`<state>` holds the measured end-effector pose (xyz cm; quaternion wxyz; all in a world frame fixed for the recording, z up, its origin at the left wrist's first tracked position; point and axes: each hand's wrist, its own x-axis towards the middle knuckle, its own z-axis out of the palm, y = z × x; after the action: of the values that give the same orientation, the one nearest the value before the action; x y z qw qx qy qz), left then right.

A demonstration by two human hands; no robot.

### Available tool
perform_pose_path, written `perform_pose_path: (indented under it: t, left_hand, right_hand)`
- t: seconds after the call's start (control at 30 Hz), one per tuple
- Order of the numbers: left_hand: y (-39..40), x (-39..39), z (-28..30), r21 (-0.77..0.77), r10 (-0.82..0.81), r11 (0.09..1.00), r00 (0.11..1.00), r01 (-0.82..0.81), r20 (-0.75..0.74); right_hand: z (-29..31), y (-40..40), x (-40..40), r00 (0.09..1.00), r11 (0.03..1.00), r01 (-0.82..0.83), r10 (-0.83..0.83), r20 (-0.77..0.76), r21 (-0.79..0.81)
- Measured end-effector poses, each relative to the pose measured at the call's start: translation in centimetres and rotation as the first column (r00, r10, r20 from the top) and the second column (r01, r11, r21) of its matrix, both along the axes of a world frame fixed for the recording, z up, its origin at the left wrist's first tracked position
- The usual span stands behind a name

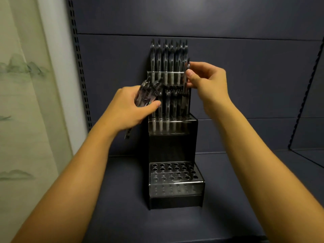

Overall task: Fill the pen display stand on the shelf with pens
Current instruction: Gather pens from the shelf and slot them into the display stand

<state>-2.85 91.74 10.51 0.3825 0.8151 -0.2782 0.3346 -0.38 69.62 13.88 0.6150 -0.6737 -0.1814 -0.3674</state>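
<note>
dark shelving (pixel 245 85), painted curtain (pixel 22 102)

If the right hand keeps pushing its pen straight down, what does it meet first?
Most likely the middle tier of the black stepped pen stand, at its right end. The right hand pinches a single pen upright above that row; depth is unclear.

My head view is dim overall, with a soft pale glow high on the shelf back panel (pixel 201 16) suggesting light from above. The forearms catch warm light. Glare glints off the clear front of the pen display stand (pixel 176 189). The bundle of pens (pixel 149 93) is motion-blurred. Straight lines bow at the frame edges.
</note>
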Motion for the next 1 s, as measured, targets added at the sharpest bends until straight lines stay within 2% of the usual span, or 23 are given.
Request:
perform_pose_path:
  t: [0.13, 0.33, 0.57, 0.77, 1.0]
  left_hand:
    - [-0.3, 1.0, 1.1, -0.036, -0.044, 0.998, 0.999, 0.045, 0.011]
    - [-0.8, 1.8, 0.8, -0.063, -0.102, 0.993, 0.994, 0.1, -0.043]
    - [-0.7, 1.6, 1.3, -0.03, -0.089, 0.996, 0.996, 0.088, -0.029]
    - [-0.9, 1.8, 1.8, -0.013, -0.122, 0.992, 0.992, 0.122, -0.026]
    - [-0.3, 2.6, 2.3, 0.019, -0.136, 0.99, 0.991, 0.137, -0.016]
  right_hand:
    - [0.2, 0.1, 0.7, 0.999, 0.997, 0.045, -0.044, 0.026, -0.064]
    - [-0.1, -1.9, 0.9, 1.0, 1.0, 0.02, -0.02, 0.015, -0.008]
    - [-1.6, -2.3, 1.6, 0.999, 1.0, -0.018, 0.018, -0.049, -0.008]
    - [-1.6, -1.5, 1.6, 0.996, 0.998, -0.005, -0.001, -0.089, -0.07]
    - [-0.6, -1.7, 1.6, 0.982, 0.981, 0.098, -0.123, -0.14, -0.169]
